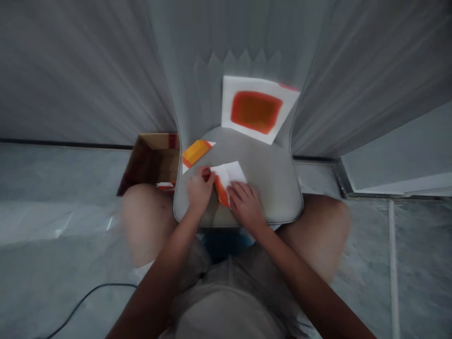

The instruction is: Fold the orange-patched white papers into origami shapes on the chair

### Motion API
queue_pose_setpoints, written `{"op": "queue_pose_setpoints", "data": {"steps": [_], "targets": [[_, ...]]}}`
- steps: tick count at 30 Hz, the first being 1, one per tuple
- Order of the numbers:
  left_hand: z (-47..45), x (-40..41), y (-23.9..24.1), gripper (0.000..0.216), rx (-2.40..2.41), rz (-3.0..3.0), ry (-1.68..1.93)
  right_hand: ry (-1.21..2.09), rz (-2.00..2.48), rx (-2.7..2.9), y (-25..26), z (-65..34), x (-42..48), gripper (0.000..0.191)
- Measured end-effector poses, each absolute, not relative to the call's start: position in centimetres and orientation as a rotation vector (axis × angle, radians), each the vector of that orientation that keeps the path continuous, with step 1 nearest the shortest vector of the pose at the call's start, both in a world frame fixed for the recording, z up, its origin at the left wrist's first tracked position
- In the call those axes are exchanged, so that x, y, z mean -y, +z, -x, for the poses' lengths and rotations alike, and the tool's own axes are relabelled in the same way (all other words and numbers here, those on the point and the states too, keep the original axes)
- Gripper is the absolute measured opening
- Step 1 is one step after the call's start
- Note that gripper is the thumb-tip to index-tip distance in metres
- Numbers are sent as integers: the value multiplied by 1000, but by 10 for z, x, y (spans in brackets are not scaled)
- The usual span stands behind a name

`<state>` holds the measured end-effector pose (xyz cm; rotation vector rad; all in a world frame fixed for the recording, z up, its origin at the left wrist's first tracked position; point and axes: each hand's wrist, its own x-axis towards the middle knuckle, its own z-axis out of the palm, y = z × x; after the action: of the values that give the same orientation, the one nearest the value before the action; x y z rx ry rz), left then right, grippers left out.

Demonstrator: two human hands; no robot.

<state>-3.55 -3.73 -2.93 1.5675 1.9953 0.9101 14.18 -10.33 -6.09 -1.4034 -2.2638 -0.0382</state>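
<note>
A folded white and orange paper [229, 176] lies on the grey chair seat [271, 188] in front of me. My left hand [199, 188] presses its left edge with curled fingers pinched on the fold. Flat on the paper's lower right part rests my right hand [245, 205], fingers stretched out and together. A smaller folded orange and white paper [196, 153] lies at the seat's far left. A white sheet with a large orange rectangle [256, 110] leans against the chair back.
A brown cardboard box [151, 162] stands open on the floor left of the chair, with a bit of orange paper [165, 186] at its near edge. My bare knees flank the seat. A dark cable [84, 296] runs across the floor at lower left. Grey curtains hang behind.
</note>
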Motion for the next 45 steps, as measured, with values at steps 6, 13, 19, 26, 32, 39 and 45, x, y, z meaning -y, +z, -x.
{"op": "queue_pose_setpoints", "data": {"steps": [6, 13, 19, 26, 32, 39, 45], "targets": [[35, 35, -22, 43, -1971, -1501, 773, 93, 1305, 2370, -62, -147, 96, 48], [37, 34, -20, 50, -1850, -1409, 691, 305, 1209, 2332, -54, -155, 85, 43], [35, 35, -19, 20, -1972, -1501, 671, 274, 1251, 2430, -55, -146, 87, 44], [35, 43, -28, 25, -1993, -1590, 800, 234, 1265, 2440, -58, -143, 87, 44], [31, 46, -35, 28, -2032, -1682, 939, 244, 1267, 2450, -58, -142, 87, 45], [31, 47, -39, 27, -1882, -1792, 982, 226, 1277, 2438, -58, -142, 86, 43], [32, 23, -28, 27, -2065, -1644, 793, 252, 1261, 2439, -53, -143, 86, 43]]}}
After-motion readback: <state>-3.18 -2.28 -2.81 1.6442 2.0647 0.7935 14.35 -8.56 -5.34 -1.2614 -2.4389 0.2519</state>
